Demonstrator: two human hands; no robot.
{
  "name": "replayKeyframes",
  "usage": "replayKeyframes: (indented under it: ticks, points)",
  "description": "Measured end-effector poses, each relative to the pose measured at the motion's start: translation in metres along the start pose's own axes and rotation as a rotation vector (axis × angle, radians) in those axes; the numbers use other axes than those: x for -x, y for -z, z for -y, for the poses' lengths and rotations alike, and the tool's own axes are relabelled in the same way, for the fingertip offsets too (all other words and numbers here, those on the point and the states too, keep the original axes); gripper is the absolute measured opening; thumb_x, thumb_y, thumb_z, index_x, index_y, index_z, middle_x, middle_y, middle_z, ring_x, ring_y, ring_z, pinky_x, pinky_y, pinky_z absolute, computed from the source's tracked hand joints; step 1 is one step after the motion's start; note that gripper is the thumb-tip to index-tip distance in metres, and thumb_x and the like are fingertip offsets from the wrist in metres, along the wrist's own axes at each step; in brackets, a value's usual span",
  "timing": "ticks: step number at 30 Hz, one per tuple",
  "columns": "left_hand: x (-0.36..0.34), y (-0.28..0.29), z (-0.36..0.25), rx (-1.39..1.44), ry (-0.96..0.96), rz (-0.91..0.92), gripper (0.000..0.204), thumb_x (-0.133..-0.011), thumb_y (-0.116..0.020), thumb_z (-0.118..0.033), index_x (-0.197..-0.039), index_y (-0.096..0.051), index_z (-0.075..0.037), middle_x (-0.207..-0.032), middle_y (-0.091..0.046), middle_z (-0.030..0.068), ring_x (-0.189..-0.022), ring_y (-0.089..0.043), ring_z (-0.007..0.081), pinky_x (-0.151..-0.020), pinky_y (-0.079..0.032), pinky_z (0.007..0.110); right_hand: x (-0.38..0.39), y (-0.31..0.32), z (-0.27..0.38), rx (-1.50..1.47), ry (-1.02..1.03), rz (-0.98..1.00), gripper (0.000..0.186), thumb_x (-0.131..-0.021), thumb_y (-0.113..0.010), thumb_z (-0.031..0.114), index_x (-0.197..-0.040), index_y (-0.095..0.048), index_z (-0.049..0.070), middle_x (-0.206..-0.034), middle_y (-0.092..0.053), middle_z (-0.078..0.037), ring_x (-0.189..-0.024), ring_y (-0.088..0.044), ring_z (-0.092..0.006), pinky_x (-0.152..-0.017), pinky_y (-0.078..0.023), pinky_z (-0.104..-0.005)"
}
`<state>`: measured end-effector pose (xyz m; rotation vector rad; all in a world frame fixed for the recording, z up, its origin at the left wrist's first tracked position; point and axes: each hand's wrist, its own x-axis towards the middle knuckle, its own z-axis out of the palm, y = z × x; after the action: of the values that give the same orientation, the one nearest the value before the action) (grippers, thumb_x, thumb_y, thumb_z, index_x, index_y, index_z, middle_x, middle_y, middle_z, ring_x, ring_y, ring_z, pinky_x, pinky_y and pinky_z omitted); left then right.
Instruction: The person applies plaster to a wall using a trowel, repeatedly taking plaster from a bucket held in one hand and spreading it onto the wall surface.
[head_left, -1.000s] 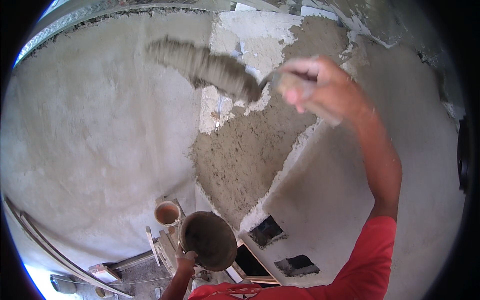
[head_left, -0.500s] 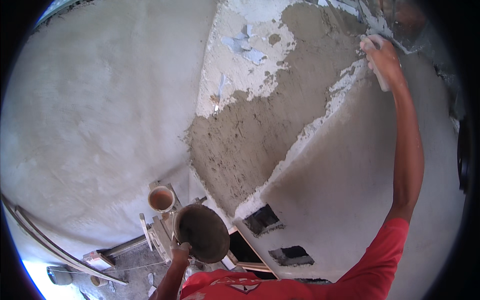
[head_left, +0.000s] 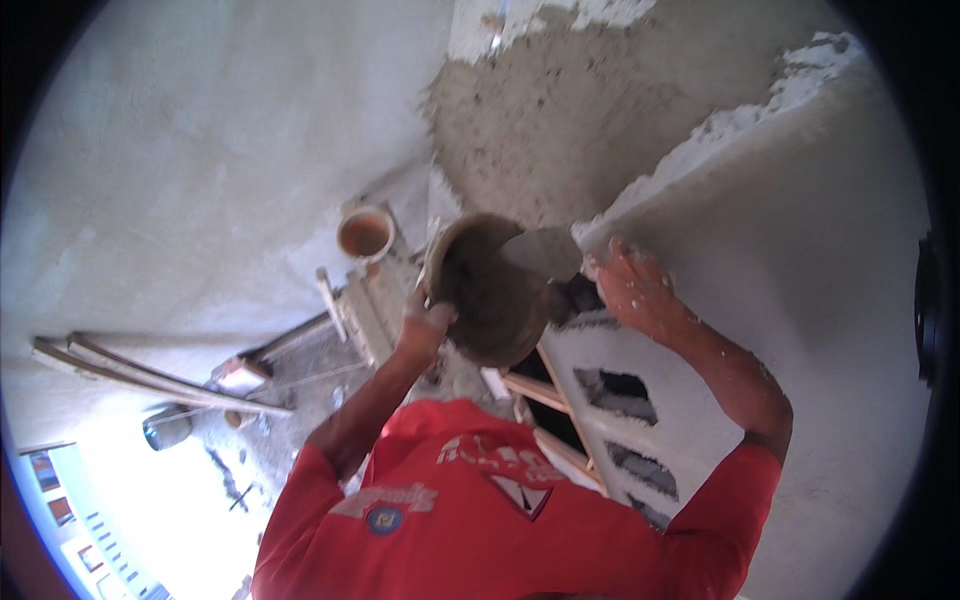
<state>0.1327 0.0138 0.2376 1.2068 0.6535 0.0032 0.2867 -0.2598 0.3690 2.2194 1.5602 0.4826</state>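
My left hand (head_left: 430,322) is closed on the rim of a round, mortar-smeared bucket (head_left: 525,325), tilted so its mouth faces up at me. Grey wet mortar (head_left: 470,285) coats the inside. In my right hand (head_left: 637,285), spotted with mortar, is a plastering trowel (head_left: 545,253); its pale flat blade reaches over the bucket's right side. My fingers mostly hide its handle. Beyond the bucket, a patch of darker, rough fresh plaster (head_left: 560,120) covers part of the wall, bordered on the right by a ragged white edge (head_left: 700,145).
Another bucket (head_left: 366,235), orange inside, stands by wooden boards (head_left: 365,315) left of my bucket. Long wooden strips (head_left: 150,375) lean at the left, above a dark pail (head_left: 168,428) on the floor. Dark openings (head_left: 617,395) and a wooden frame (head_left: 560,420) are at the lower right.
My right hand has come down from the upper wall with the trowel to the bucket. The view has tilted down; my left hand still holds the bucket's rim.
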Motion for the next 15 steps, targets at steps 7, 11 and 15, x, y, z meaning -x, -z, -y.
replayKeyframes:
  ticks: [7,11,15]
  points:
    - [-0.002,-0.018,-0.027,0.177,-0.222,0.137,0.059,-0.070,-0.052,0.000,-0.129,-0.053,0.000,-0.087,-0.062,0.0032,-0.062,-0.048,0.0084,-0.050,-0.039,0.023,-0.025,-0.031,0.024,-0.407,-0.192,0.384,0.023,-0.087,-0.058,0.018,-0.101,-0.067,0.002,-0.080,-0.067,-0.020,-0.073,-0.068,-0.0351,-0.064,-0.054,-0.0477]
    - [-0.011,-0.026,-0.024,0.133,-0.206,0.140,0.059,-0.071,-0.052,0.001,-0.130,-0.053,0.000,-0.085,-0.062,0.0037,-0.060,-0.048,0.0085,-0.050,-0.039,0.023,-0.009,-0.039,0.045,-0.710,-0.348,0.493,0.025,-0.086,-0.061,0.021,-0.103,-0.066,0.003,-0.083,-0.067,-0.024,-0.080,-0.067,-0.0399,-0.067,-0.054,-0.0487]
    - [-0.015,-0.028,-0.010,0.082,-0.180,0.109,0.059,-0.071,-0.052,0.000,-0.130,-0.053,0.000,-0.084,-0.062,0.0038,-0.060,-0.048,0.0085,-0.050,-0.039,0.023,-0.014,-0.049,0.075,-1.022,-0.440,0.456,0.031,-0.083,-0.065,0.026,-0.109,-0.065,0.008,-0.091,-0.068,-0.023,-0.089,-0.066,-0.0409,-0.078,-0.053,-0.0478]
